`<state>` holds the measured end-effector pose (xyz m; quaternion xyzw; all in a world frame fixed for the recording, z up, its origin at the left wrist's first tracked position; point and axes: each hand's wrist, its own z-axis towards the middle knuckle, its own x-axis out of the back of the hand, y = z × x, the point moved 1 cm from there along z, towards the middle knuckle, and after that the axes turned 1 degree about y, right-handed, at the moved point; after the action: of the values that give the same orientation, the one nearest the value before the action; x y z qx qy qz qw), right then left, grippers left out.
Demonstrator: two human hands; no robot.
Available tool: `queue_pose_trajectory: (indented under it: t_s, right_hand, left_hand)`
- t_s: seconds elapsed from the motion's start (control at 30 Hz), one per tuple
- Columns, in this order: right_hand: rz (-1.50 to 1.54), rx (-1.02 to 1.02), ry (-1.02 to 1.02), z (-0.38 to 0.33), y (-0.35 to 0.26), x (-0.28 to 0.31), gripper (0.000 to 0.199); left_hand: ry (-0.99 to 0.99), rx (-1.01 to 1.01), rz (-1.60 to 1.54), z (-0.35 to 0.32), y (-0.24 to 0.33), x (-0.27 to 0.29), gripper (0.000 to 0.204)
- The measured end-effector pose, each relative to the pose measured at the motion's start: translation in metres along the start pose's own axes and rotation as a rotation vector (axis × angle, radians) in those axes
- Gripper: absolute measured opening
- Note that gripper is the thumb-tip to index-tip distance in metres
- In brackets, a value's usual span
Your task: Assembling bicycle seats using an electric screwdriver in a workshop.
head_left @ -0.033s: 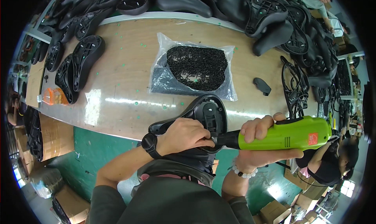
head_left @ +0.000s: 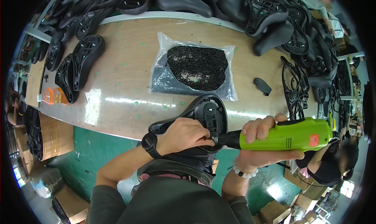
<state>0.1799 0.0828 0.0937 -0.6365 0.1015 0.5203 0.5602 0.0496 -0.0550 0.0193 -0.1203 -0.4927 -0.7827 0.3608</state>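
A black bicycle saddle [head_left: 214, 109], underside up, lies tilted at the table's front edge, close to my body. Over its near side rests my left hand [head_left: 185, 134], thumb and fingertips pinched together at the screwdriver's tip; whatever small thing they hold is hidden. My right hand [head_left: 251, 159] is wrapped round a lime-green electric screwdriver [head_left: 288, 137] with a black nose. The tool lies nearly level and points left, its tip reaching into the saddle's underside beside my left fingertips.
Beyond the saddle lies a clear plastic bag [head_left: 161, 79] with many small black screws. A small black part [head_left: 262, 86] and a bundle of black straps or cables [head_left: 294, 85] are to the right. Saddles [head_left: 88, 61] pile up left and along the back. A person [head_left: 333, 161] is at right.
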Motion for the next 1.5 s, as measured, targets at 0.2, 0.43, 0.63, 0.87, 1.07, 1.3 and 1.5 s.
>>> queue_pose_trajectory:
  t_s: [0.2, 0.43, 0.63, 0.87, 1.07, 1.3, 1.5]
  right_hand:
    - [-0.116, 0.088, -0.091, 0.005, -0.002, -0.010, 0.103]
    - [-0.005, 0.064, -0.143, 0.002, 0.002, -0.005, 0.110]
    - [-0.209, 0.093, -0.202, -0.003, 0.005, -0.013, 0.109]
    - [-0.177, 0.025, -0.354, -0.008, 0.009, -0.015, 0.107]
    - [-0.428, -0.053, -0.231, -0.018, 0.010, -0.020, 0.101]
    - [-0.078, 0.178, -0.224, 0.037, 0.043, 0.004, 0.117]
    - [-0.287, 0.103, -0.030, 0.059, 0.065, 0.016, 0.110]
  left_hand:
    - [-0.037, 0.056, 0.027, -0.006, -0.003, 0.003, 0.022]
    - [-0.028, 0.005, 0.021, -0.005, 0.000, 0.008, 0.017]
    - [-0.192, 0.032, 0.188, 0.004, 0.012, 0.019, 0.016]
    - [-0.367, 0.053, 0.380, 0.010, 0.016, 0.017, 0.013]
    - [-0.447, 0.089, 0.334, 0.005, 0.012, 0.009, 0.015]
    - [-0.258, 0.123, 0.273, 0.004, -0.002, 0.011, 0.018]
    - [-0.240, -0.121, 0.435, 0.000, -0.009, 0.004, 0.025]
